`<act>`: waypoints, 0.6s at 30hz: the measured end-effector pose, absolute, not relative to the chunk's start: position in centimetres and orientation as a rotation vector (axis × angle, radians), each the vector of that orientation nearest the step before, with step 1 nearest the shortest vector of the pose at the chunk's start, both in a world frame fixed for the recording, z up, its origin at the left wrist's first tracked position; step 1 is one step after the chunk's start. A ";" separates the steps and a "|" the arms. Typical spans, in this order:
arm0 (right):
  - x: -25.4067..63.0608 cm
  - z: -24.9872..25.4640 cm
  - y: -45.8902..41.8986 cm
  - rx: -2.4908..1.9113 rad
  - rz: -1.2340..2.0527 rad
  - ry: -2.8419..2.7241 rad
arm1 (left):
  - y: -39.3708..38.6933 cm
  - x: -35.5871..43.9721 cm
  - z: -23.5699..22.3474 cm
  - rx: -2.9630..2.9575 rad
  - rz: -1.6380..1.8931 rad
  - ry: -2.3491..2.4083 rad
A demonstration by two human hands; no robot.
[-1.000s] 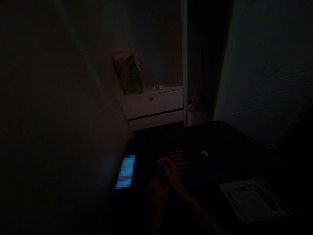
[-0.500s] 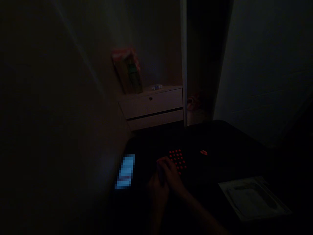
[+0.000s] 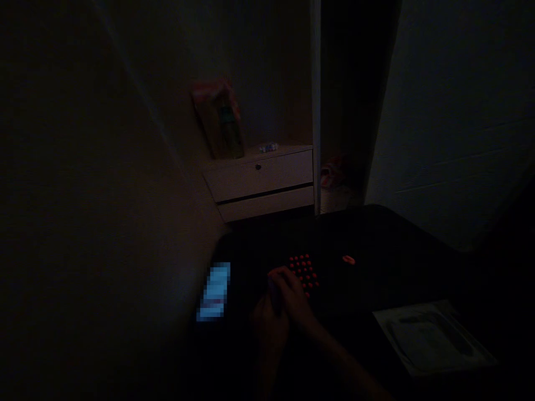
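Fingers of left hand (image 3: pixel 271 328) and right hand (image 3: pixel 293 298) curled together, seemingly around a dim purplish item (image 3: pixel 273 291); actual grip cannot be told. Red dots (image 3: pixel 305 269) just beyond right fingers. Likely step: two-handed handling; next move calls for steadiness.

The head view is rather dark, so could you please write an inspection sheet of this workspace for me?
Surface: black tabletop, dimly lit.
Job's things: grid of small round red dots; small orange-red piece.
Clutter: bright blue pixelated rectangle; pale flat rectangular sheet.
Hands: left hand and right hand close together; anything between them is too dark to identify.
Cables: nothing seen.
Surroundings: pale cabinet with two drawer fronts, beyond the tabletop.
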State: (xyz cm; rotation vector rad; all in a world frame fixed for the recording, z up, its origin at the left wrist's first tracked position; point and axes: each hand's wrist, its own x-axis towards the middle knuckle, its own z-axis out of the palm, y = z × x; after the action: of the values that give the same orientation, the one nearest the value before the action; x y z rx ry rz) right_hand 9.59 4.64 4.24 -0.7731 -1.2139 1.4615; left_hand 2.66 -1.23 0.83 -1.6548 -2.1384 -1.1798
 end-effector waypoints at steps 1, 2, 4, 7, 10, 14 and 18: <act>9.6 4.2 4.7 -0.772 1.456 -1.216 | -1.2 2.7 0.9 -1.657 -1.185 -2.127; 9.6 4.2 4.7 -0.773 1.453 -1.216 | -1.2 2.7 0.9 -1.658 -1.188 -2.120; 9.6 4.2 4.7 -0.775 1.454 -1.213 | -1.2 2.7 0.9 -1.669 -1.195 -2.119; 9.6 4.1 4.7 -0.780 1.448 -1.223 | -1.2 2.6 0.9 -1.677 -1.196 -2.143; 9.5 3.9 4.7 -0.782 1.442 -1.233 | -1.3 2.6 0.8 -1.685 -1.219 -2.168; 9.5 4.0 4.7 -0.774 1.465 -1.217 | -1.2 2.6 0.6 -1.668 -1.205 -2.140; 9.5 4.2 4.6 -0.778 1.466 -1.209 | -1.1 2.6 0.5 -1.664 -1.206 -2.138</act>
State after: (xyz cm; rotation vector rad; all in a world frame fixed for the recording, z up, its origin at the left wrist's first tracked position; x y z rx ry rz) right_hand 9.55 4.64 4.23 -0.7778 -1.2089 1.4663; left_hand 2.60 -1.13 0.50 -1.6638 -2.1382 -1.2063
